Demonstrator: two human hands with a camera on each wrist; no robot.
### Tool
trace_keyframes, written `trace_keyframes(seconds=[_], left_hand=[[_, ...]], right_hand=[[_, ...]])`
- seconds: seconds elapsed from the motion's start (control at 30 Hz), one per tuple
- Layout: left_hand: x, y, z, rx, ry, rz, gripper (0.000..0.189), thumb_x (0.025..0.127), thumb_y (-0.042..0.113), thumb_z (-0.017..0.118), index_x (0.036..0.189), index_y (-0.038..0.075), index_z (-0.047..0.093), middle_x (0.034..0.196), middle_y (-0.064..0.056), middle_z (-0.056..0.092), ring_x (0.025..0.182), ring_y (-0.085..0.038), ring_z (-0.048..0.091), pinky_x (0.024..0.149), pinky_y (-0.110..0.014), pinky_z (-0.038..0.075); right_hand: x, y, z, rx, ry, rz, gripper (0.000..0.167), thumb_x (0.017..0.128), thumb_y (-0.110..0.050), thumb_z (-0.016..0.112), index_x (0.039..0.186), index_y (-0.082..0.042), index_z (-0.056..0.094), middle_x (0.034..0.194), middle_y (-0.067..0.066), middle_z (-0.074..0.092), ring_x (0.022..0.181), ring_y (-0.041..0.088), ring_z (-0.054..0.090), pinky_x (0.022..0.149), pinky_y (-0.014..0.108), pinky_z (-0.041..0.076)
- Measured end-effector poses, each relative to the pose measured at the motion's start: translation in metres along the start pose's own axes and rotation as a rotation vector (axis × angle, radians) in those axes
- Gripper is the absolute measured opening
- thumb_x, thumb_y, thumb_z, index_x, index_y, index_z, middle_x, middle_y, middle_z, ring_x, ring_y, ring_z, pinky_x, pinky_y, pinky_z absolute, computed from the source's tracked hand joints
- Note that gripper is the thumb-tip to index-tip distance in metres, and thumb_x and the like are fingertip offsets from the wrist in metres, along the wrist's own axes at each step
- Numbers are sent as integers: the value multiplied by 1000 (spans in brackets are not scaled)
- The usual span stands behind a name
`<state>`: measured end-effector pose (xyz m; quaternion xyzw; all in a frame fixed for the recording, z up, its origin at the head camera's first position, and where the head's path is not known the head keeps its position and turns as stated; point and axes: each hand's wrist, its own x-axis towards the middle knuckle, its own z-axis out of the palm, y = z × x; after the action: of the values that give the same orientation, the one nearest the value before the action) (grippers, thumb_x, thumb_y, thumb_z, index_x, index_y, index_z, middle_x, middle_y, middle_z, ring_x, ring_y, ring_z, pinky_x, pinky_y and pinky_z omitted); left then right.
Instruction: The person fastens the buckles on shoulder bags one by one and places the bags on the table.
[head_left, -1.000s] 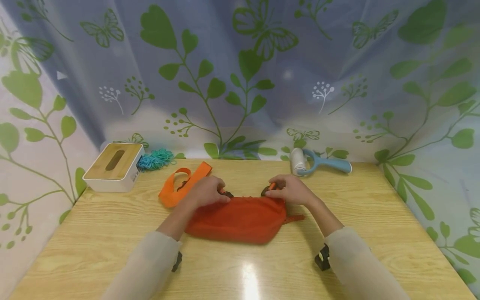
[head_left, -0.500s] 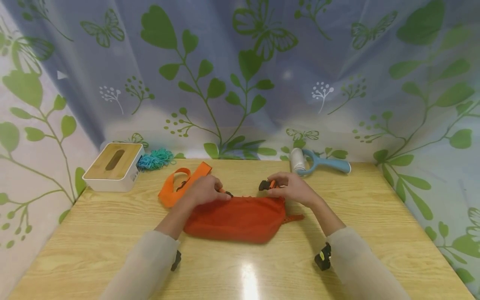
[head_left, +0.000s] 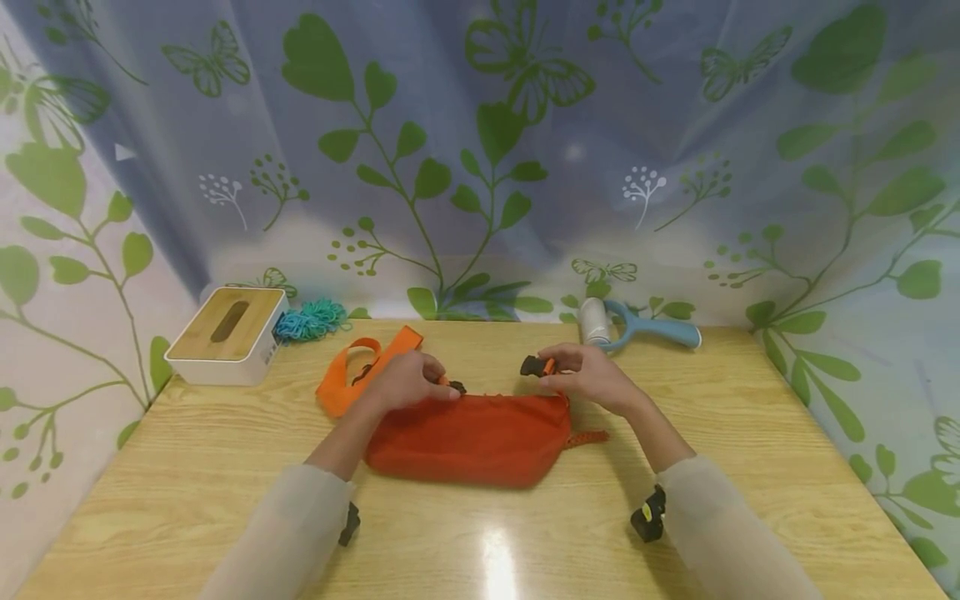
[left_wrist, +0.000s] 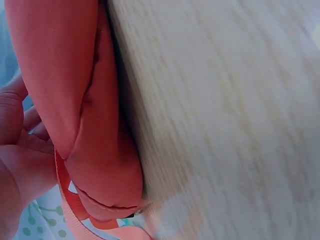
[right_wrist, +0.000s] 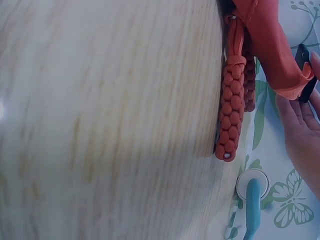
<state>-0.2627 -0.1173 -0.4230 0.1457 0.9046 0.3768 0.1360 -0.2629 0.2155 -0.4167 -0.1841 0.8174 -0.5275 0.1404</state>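
Note:
A red-orange waist bag (head_left: 472, 442) lies on the wooden table between both hands. My left hand (head_left: 408, 382) pinches one black buckle half (head_left: 457, 387) at the bag's upper left edge, mostly covered by the fingers. Across from it, the right hand (head_left: 588, 379) holds the other black buckle half (head_left: 533, 366) by its short orange webbing, prongs toward the left. The two halves are apart. A bright orange strap (head_left: 387, 353) loops on the table behind the left hand. In the right wrist view, a braided zipper pull (right_wrist: 231, 105) hangs from the bag's end.
A white tissue box (head_left: 255, 358) with a wooden lid stands at the back left, beside a bundle of turquoise yarn (head_left: 311, 319). At the back right lies a lint roller (head_left: 660, 328) with a blue handle. A patterned curtain (head_left: 480, 167) hangs behind the table.
The right hand has turned its buckle half and lifted it slightly, so more of the black plastic shows, pointing left. The left hand and the bag have barely shifted.

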Motion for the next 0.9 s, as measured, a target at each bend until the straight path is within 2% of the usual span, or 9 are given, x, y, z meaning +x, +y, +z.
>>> trace_keyframes(seconds=[0.1,0.3,0.47,0.6,0.73,0.9], left_hand=[[0,-1,0,-14,3,9,57,88,33,82,130,-3,66,126,-14,67,118,-31,63,99,-46,52],[0,-4,0,-34,52,42,43,88,33,82,116,3,71,129,-14,66,116,-30,63,98,-47,52],[-2,-5,-1,-57,91,52,54,87,34,83,127,1,68,128,-13,66,115,-29,63,96,-46,53],[-3,-6,-3,-71,103,58,61,88,34,82,134,-1,64,130,-14,66,116,-30,64,95,-45,54],[-4,-6,-5,-94,104,65,61,89,34,80,136,-2,62,132,-16,64,118,-31,63,95,-45,54],[-5,-5,-5,-134,111,64,62,90,33,80,138,-1,61,134,-16,63,122,-34,60,96,-46,53]], right_hand=[[1,0,0,7,6,1,54,92,-14,77,139,3,57,129,19,63,116,31,60,83,33,56],[1,-2,0,8,9,-6,53,92,-12,77,139,4,57,129,20,63,115,30,60,82,32,57],[1,-2,0,18,11,1,53,92,-12,77,139,3,57,128,20,64,113,31,61,84,36,57],[0,-2,-1,1,17,8,52,92,-15,77,138,2,59,125,19,66,112,31,62,87,45,57],[0,-3,-2,-18,19,7,51,92,-17,77,138,0,60,124,18,67,113,31,63,91,53,54],[-1,-4,-3,-32,16,1,51,93,-17,76,139,-1,60,124,17,67,114,31,62,92,54,53]])
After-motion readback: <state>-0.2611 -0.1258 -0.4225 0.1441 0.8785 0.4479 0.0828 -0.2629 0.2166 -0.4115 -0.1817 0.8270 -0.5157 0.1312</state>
